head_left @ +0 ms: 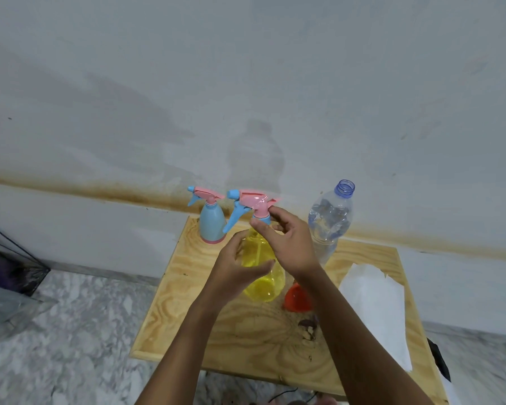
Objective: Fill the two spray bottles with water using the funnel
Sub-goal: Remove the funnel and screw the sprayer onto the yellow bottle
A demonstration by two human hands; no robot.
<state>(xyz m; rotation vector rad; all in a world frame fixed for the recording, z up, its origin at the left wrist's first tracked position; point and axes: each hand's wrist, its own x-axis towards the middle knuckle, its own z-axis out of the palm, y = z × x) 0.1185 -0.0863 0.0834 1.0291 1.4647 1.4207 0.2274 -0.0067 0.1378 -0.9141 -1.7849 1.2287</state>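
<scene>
both hands (263,252) clamp the translucent yellow plastic spray bottle (263,273): left steadies its body, right grips the collar, likely to turn the pink-and-blue trigger head (253,201).

wooden board (205,331), blue bottle (212,223), funnel (295,299), paper (374,302)

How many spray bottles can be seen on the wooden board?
2. The blue spray bottle stands at the board's far left corner. The yellow spray bottle is nearer the middle, between the hands. None seems hidden.
</scene>
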